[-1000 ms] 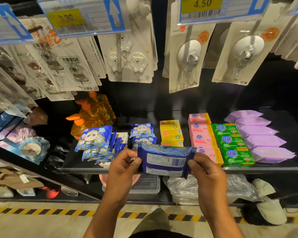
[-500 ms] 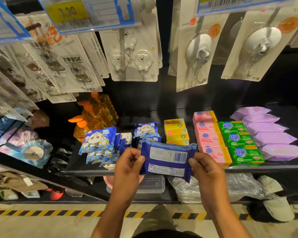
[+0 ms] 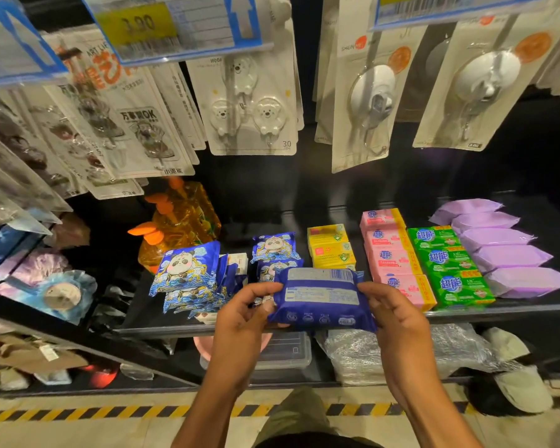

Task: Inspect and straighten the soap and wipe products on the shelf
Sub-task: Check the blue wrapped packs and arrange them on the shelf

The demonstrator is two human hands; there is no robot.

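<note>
Both hands are on one wipe pack (image 3: 320, 295). My left hand (image 3: 240, 318) pinches its left end, thumb on top and fingers curled under. My right hand (image 3: 398, 321) grips the right end the same way. The pack is soft and pillow-shaped, in glossy blue film, back side up. It has a pale print panel, a barcode at the far edge and small white icons along the near edge. I hold it level in the air at the lip of the dark, shiny shelf (image 3: 498, 310).

On the shelf, left to right:
- Panda packs (image 3: 188, 270): crinkly blue film, leaning and overlapping, an uneven fan. Two more sit just behind the held pack.
- Yellow boxes (image 3: 332, 250): crisp rectangular cartons, in a row front to back.
- Pink bars (image 3: 392, 257): wrapped blocks with yellow ends, in a row.
- Green bars (image 3: 446, 260): glossy wrapped blocks, touching the pink row.
- Purple packs (image 3: 505, 250): soft matte pillows with crimped ends, overlapping like shingles.

At back left stands a clear amber bottle (image 3: 181, 218) with an orange pump. Overhead hang white hook cards (image 3: 249, 105) with clear blisters, some bear-shaped, some round.
</note>
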